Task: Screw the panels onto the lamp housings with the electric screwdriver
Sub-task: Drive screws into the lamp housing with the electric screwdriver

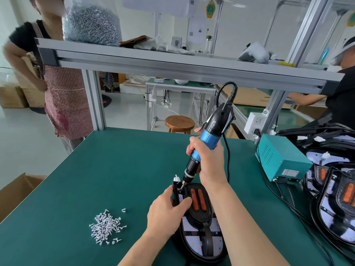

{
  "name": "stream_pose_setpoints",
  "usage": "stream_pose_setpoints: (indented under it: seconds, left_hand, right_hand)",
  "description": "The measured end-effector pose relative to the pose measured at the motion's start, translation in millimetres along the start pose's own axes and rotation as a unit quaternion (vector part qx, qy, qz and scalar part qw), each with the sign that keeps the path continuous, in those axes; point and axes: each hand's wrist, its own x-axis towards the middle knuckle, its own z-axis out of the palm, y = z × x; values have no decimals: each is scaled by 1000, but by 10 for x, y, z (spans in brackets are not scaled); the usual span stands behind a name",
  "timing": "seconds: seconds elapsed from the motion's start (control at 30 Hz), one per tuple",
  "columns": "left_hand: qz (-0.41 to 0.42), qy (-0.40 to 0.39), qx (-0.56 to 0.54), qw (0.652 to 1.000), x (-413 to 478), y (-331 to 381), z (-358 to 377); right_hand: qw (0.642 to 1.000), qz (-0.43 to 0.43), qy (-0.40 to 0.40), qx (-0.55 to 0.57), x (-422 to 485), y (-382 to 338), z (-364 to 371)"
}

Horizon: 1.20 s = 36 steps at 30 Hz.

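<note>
A black lamp housing [199,214] with two orange strips lies on the green table [119,169] in front of me. My left hand [165,214] grips its left edge, thumb across the panel. My right hand [209,160] grips the blue and black electric screwdriver [209,135], tilted, its bit down on the housing's upper left corner beside a white connector [176,178]. A pile of several small silver screws [106,226] lies to the left of my left hand.
A teal power box [282,160] with cables sits at the right, beside stacked lamp housings [334,192]. An aluminium shelf [172,62] crosses overhead with a bag of screws [92,24]. One person stands at the far left, another at the right. A cardboard box [15,191] stands left.
</note>
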Motion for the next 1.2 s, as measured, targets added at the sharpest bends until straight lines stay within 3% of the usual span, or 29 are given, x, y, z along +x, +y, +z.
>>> stream_pose_setpoints:
  seconds: [0.23,0.9,1.2]
  left_hand:
    - [-8,2,-5,1000,-4,24,-5]
    - [-21,-7,-1,1000,-51,115,-42]
    - [-21,-12,-5,1000,-63,135,-42]
  right_hand:
    - [999,27,-4,44,2,-119,10]
    - [998,-12,-17,65,-3,-364,-58]
    - [981,-2,93,168,-88,-399,-319]
